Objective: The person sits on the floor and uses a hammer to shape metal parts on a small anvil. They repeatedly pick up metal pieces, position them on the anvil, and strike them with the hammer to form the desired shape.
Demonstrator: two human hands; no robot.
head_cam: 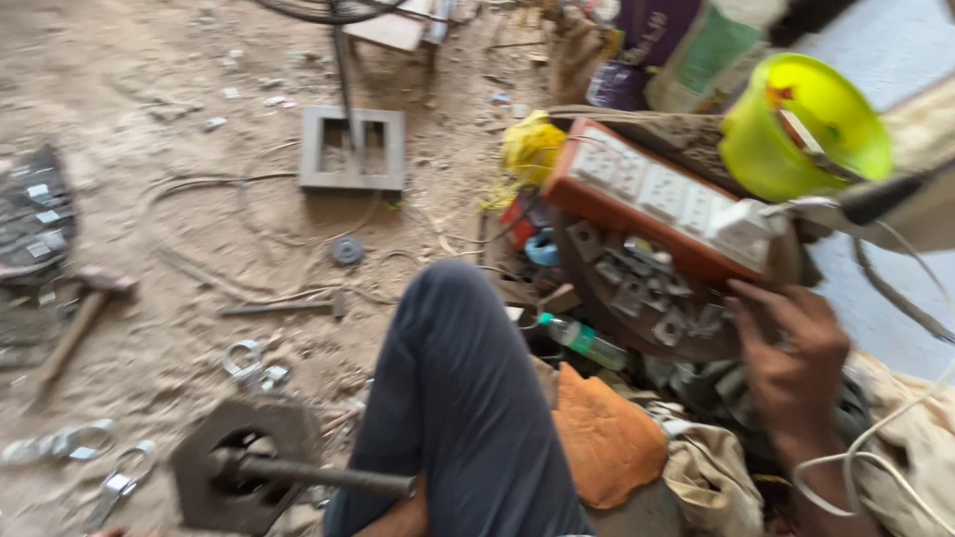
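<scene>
The right hand [791, 363], at the right of the frame, reaches into a round tray [597, 298] of small metal brackets [647, 293]. Its fingers are spread over the pieces; the grip is open, with nothing held. The step in hand appears to be picking out a bracket, which calls for closing the fingers on one piece. The left hand is out of view. A hammer [75, 323] lies on the floor at the left.

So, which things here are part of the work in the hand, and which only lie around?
In use:
- right hand, reaching into the round tray
- small metal parts in that tray

Lying about:
- hammer
- green bucket
- orange cloth
- plastic bottle
- metal clamps on the ground
</scene>
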